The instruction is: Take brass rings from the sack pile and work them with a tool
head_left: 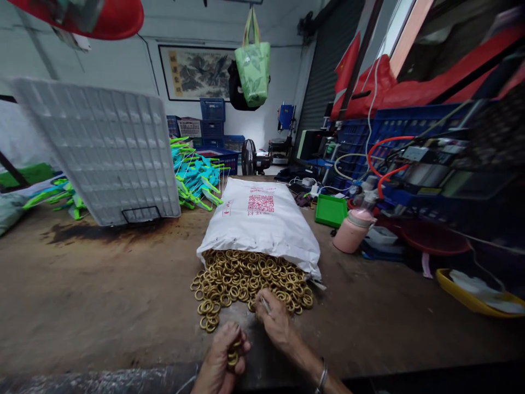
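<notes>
A heap of brass-coloured rings [238,276] spills from the mouth of a white sack [246,230] printed in red, which lies on the wooden table [135,306]. Close to the table's front edge, my left hand [225,353] is closed around several of these rings; a few show between the fingers. My right hand [274,317], with a metal bracelet at the wrist, touches the front of the heap. Its fingers are curled, and a small silvery thing shows by the thumb; what the fingertips hold is hidden.
To the left, a white ribbed panel [106,153] stands upright before green and blue plastic pieces [200,175]. On the right are a green tray [330,211], a pink bottle [353,230], a yellow tray [476,298] and a machine with a red hose [383,145].
</notes>
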The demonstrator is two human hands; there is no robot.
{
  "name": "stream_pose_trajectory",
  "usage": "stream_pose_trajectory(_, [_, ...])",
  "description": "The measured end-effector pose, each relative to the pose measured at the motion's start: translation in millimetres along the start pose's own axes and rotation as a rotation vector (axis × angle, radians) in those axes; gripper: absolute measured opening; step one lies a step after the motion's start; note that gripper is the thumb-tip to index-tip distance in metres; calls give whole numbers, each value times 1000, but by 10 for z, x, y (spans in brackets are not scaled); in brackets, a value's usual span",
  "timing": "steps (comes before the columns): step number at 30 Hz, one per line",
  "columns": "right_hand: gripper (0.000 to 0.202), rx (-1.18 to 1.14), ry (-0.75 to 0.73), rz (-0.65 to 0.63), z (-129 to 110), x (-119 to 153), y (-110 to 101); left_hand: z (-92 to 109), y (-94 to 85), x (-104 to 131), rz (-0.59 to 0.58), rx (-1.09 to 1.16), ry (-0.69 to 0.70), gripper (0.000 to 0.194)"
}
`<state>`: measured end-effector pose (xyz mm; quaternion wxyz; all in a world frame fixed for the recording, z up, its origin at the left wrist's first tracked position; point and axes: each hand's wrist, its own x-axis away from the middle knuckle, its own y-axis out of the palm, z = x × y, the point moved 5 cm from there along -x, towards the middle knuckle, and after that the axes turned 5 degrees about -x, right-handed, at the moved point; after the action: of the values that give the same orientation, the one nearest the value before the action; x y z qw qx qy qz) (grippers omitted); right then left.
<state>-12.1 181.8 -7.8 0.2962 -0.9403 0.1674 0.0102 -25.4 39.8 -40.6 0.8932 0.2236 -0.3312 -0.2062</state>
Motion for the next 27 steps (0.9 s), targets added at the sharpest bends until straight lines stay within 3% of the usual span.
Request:
stream_pose_trajectory(5, [23,-409,60,-128,-136,123,190,91,39,-32,-25,-156,96,46])
stream_pose_trajectory(9, [20,-560,134,-135,-99,179,286,77,43,-8,-59,-238,127,46])
stream_pose_trajectory(16, [22,-485,202,-40,86,173,341,-18,24,-42,-7,-480,225,49])
stream_pose_trajectory(22, [23,-401,171,39,63,226,245,48,162,124,-110,-604,199,37])
stream_pose_trajectory(27, [28,-470,221,-79,11,284,249,29,147,179,-184,-461,151,27])
